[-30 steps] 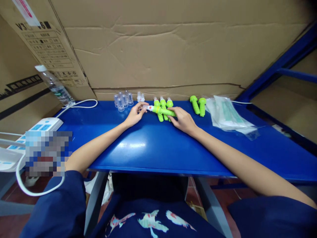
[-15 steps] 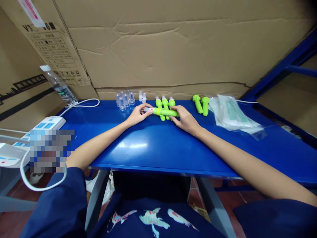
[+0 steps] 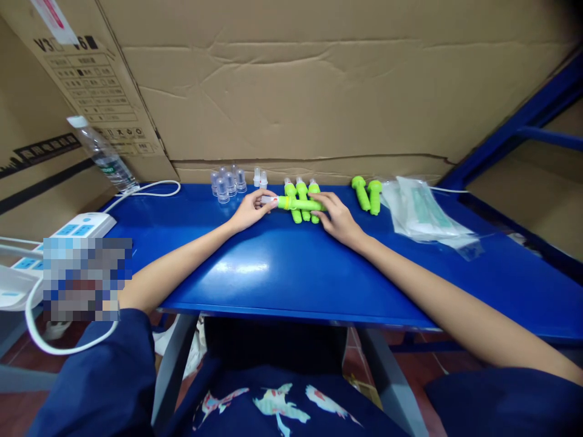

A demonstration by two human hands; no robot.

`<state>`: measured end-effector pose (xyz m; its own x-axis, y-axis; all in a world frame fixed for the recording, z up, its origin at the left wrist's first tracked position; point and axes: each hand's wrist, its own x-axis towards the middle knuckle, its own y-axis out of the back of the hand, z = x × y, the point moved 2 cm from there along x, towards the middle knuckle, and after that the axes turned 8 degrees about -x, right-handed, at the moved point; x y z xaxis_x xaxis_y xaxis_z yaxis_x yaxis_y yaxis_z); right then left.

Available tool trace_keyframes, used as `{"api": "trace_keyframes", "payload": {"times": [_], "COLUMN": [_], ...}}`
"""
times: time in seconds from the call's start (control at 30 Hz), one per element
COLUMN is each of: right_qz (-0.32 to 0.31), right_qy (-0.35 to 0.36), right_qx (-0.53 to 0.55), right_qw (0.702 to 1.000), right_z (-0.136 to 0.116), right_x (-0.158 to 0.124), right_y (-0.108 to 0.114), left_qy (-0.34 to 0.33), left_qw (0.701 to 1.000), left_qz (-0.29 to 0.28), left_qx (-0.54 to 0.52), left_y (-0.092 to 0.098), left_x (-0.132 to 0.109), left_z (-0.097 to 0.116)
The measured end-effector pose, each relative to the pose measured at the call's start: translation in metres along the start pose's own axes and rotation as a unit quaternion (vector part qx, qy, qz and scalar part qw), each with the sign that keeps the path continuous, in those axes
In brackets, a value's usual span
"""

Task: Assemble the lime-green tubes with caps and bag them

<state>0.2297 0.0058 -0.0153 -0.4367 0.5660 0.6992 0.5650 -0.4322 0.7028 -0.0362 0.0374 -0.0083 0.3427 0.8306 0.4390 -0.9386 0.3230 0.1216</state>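
A bright green pen-shaped device [image 3: 298, 204] with a clear tip lies sideways between my hands, just above the blue table [image 3: 282, 267]. My right hand [image 3: 334, 217] grips its green body. My left hand [image 3: 251, 211] pinches the clear tip end with thumb and fingers. Behind it, three more green devices [image 3: 301, 193] lie side by side with their tips pointing away. Two further green ones [image 3: 368, 193] lie to the right.
Several clear caps [image 3: 225, 183] and two small white pieces [image 3: 260, 178] stand at the table's back edge. Clear plastic packets [image 3: 423, 212] lie at the right. A water bottle [image 3: 105, 156], a power strip [image 3: 73, 230] and white cable are at the left. Cardboard walls rise behind.
Both hands stay on the green device. The left fingers have closed onto its clear tip. The camera view has shifted slightly.
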Motion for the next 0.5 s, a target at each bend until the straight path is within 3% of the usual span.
{"api": "trace_keyframes", "payload": {"times": [0.2,0.5], "right_qz": [0.059,0.027], "right_qy": [-0.023,-0.045], "right_qx": [-0.014,-0.031], "right_qw": [0.998,0.998], "right_z": [0.001,-0.004], "right_x": [0.000,-0.002], "right_y": [0.004,0.010], "left_qy": [-0.013,-0.007], "left_qw": [1.000,1.000], "left_qz": [0.008,0.007], "left_qx": [0.022,0.023], "left_y": [0.002,0.004], "left_x": [-0.002,-0.001], "left_z": [0.004,0.001]}}
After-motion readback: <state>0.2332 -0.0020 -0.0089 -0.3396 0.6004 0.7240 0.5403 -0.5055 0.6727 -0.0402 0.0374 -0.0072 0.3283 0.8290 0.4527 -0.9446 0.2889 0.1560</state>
